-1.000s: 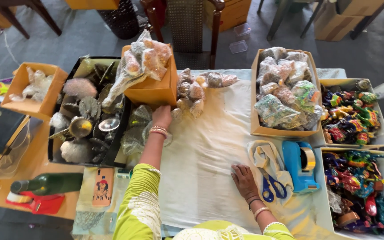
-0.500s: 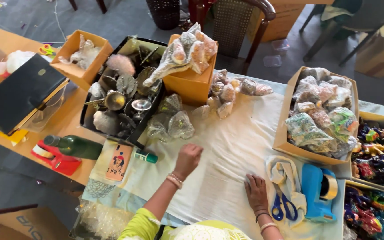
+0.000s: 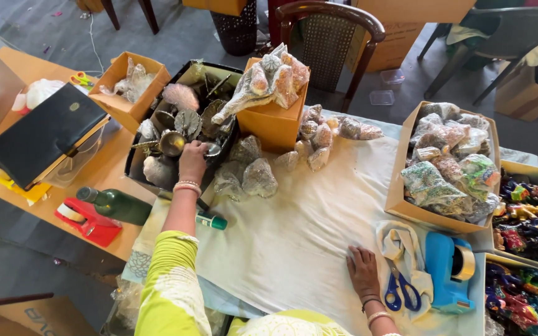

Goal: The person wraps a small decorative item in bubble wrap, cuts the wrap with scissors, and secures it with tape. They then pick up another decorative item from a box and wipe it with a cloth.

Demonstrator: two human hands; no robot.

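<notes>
- The left hand (image 3: 193, 160) reaches into the black tray (image 3: 133, 163) of metal pieces at the far left edge of the white cloth (image 3: 306, 230). Its fingers curl down over a small metal bowl (image 3: 172, 143), but whether they have closed on it cannot be told from this view.
- The right hand (image 3: 362, 274) lies flat and open on the cloth near its near edge, holding nothing, just beside the blue-handled scissors (image 3: 401, 291).
- To lift a piece cleanly from that crowded tray, it seems best to pinch one item by its rim and raise it straight up, so the neighbouring pieces do not snag or tip.
- The flat right hand looks useful for pinning the cloth against any drag.
- An orange carton (image 3: 274, 121) stands at the far edge of the cloth, topped with clear-wrapped ornaments (image 3: 269, 81); more wrapped pieces lie at its foot.
- A tan cardboard box (image 3: 400, 193) of plastic-bagged items sits at the right edge, with trays of bright painted figures (image 3: 530, 218) beyond it.
- A blue tape dispenser (image 3: 448, 269) sits right of the scissors.
- On the wooden table to the left are a green bottle (image 3: 114, 205), a red tape dispenser (image 3: 88, 221) and a black case (image 3: 45, 134).
</notes>
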